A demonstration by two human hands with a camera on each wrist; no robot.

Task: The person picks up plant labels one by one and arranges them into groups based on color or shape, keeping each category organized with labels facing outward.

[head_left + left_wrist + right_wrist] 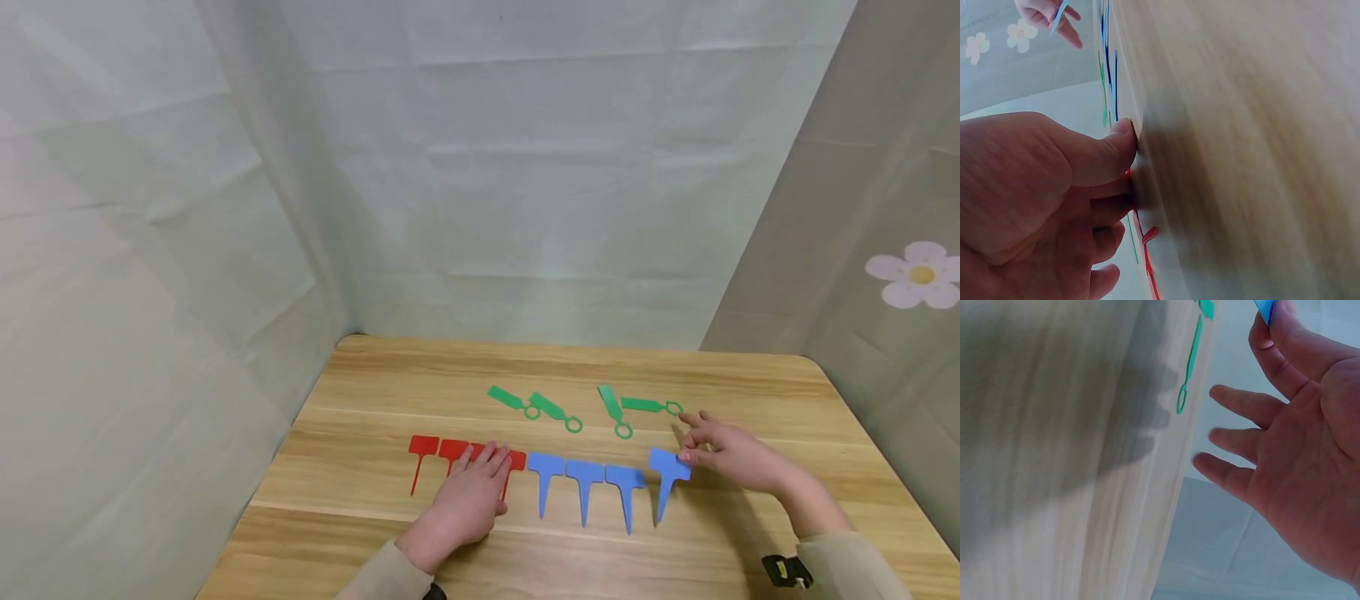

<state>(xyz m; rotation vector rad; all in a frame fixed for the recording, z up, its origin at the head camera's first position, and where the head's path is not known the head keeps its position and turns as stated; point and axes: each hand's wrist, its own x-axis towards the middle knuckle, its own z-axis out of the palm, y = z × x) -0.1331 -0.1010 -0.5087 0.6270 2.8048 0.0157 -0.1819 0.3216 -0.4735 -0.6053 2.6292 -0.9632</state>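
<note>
While touching red T-shaped labels (425, 446) left of the blue-label row (584, 472) with outstretched left hand (468, 496), pinching another blue label (670, 464) in right hand (727, 454). Held right of that row.

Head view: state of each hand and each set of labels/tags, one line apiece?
Left hand: resting on the red row, fingers extended
Right hand: pinching one blue label, other fingers spread
Red T-shaped labels: in a row, partly covered
Held blue T-shaped label: raised off the table
Three other blue T-shaped labels: lying in a row
Four green ring-ended tags: lying loose, at differing angles
</note>
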